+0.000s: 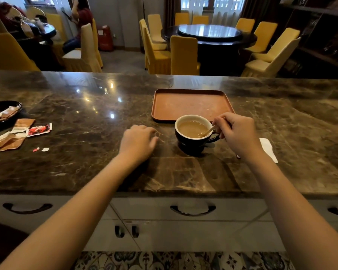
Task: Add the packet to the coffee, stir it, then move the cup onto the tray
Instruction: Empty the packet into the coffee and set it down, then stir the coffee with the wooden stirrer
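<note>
From the head camera, a dark cup with a white inside [193, 139], full of light-brown milky coffee [191, 129], stands on the brown veined marble counter [90, 133], touching or just in front of the near edge of the flat terracotta-coloured rectangular tray [191, 103]; the cup's rim covers part of that edge, so contact cannot be judged. The tray lies bare behind it. The right hand [237, 133] is curled closed, pinching a thin pale wooden stir stick [208, 131] whose lower end dips into the coffee at the right side of the cup; the hand hides the stick's upper end and part of the cup handle. The left hand [139, 141] rests palm-down on the counter just left of the cup, fingers loosely bent, holding nothing and not touching the cup.

Right of the right wrist lies a white paper napkin [268, 149], partly covered by the forearm. Well apart at far left lie torn brown and red-and-white packets [21, 133] with small scraps nearby, beside a black dish [4, 114] cut off by the frame; its contents are hard to make out. Beyond the counter stand yellow-covered chairs [183, 55] around a dark round table [209, 34].
</note>
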Demonstrator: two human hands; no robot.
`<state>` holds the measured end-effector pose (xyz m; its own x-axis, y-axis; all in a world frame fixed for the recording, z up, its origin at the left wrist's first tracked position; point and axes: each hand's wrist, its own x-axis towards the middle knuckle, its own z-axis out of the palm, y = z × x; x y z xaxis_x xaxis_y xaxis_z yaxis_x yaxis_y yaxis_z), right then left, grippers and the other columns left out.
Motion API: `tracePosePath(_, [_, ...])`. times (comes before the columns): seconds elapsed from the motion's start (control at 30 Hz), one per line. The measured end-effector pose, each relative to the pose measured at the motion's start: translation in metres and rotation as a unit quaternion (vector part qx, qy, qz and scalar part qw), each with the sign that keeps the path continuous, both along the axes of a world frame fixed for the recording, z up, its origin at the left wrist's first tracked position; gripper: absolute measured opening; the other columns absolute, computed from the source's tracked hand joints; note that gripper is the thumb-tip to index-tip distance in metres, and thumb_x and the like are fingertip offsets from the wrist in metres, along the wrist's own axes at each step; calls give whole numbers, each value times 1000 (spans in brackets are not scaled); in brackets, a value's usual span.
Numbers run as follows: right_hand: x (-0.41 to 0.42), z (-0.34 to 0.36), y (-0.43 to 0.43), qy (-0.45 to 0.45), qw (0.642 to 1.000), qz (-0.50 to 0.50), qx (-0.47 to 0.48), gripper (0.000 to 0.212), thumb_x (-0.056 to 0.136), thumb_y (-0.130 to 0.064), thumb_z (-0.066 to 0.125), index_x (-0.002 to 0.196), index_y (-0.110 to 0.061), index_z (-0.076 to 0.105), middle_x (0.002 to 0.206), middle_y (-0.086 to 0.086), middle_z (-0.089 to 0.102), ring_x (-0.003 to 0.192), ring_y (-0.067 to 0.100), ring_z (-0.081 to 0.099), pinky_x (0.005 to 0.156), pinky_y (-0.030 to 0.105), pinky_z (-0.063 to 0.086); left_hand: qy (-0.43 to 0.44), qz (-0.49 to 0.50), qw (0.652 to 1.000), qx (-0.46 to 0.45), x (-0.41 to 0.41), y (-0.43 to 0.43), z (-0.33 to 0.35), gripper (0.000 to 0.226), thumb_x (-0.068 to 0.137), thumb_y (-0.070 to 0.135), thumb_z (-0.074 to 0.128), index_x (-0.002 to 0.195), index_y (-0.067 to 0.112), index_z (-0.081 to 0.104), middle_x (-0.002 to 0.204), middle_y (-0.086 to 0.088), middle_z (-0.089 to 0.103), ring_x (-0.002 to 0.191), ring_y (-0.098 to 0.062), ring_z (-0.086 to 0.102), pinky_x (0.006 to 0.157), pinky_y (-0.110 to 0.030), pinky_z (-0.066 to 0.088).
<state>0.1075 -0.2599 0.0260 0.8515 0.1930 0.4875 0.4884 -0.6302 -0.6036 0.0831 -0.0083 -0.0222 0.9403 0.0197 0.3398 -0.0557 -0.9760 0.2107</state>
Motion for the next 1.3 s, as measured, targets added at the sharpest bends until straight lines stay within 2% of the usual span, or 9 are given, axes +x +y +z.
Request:
tracePosePath(0.17, [5,-15,12,0,999,-35,38,22,92,-17,50,89,-7,69,70,6,65,59,14,59,58,30,53,139,-54,988,-40,-4,-39,-26,59,92,43,39,140,11,26,149,-13,30,136,-27,25,110,-38,20])
tracePosePath(0.33, [2,-24,22,64,991,-13,119,18,91,-22,50,90,-15,67,68,-7,63,59,8,61,54,10,50,169,-58,984,9,-8,-34,-42,70,89,57,24,143,15,10,155,-9,6,141,-22,2,112,-35,1])
tracePosePath(0.4, [-1,-25,21,90,985,10,144,17,92,-22,50,89,-17,66,69,-7,65,59,6,61,53,10,51,173,-61,983,8,-10,-30,-44,69,89,58,21,143,17,6,155,-6,2,141,-19,-2,109,-32,-4])
tracePosePath(0.6, [3,-5,6,126,986,37,104,19,91,-22,52,81,-17,68,63,-1,66,51,7,61,46,12,50,136,-43,990,17,-15,-33,-49,67,89,58,16,143,20,5,155,-3,0,141,-15,-4,107,-29,-9])
tracePosePath(0.77, [13,10,2,43,999,-8,-13,22,92,-20,51,83,-9,68,65,5,66,51,12,61,53,25,54,127,-42,991,16,-16,-34,-50,67,89,59,15,143,21,5,155,-2,0,141,-14,-4,107,-28,-9])
tracePosePath(0.87, [15,5,5,9,999,-24,-24,24,92,-19,50,85,-5,68,69,10,67,56,16,61,58,33,55,126,-44,991,12,-16,-33,-50,68,88,60,15,143,21,5,155,-2,0,141,-13,-4,107,-27,-9])
tracePosePath(1.07, [9,-15,16,1,1000,-7,12,19,91,-17,53,89,-8,69,74,5,66,63,14,61,60,25,53,119,-41,992,8,-16,-33,-52,68,88,60,15,143,22,5,155,-1,0,140,-12,-5,107,-27,-9])
tracePosePath(1.17, [3,-22,18,37,997,29,58,16,90,-19,53,91,-13,69,71,-2,65,61,11,62,55,11,51,117,-43,992,7,-16,-33,-52,68,88,60,15,143,22,5,155,-1,0,140,-12,-4,107,-27,-9])
tracePosePath(1.3, [-2,-22,14,98,988,76,97,14,89,-19,54,90,-22,67,72,-8,66,65,5,63,57,9,51,114,-43,993,5,-16,-33,-52,68,88,60,15,143,22,6,155,-1,1,140,-12,-4,107,-28,-8])
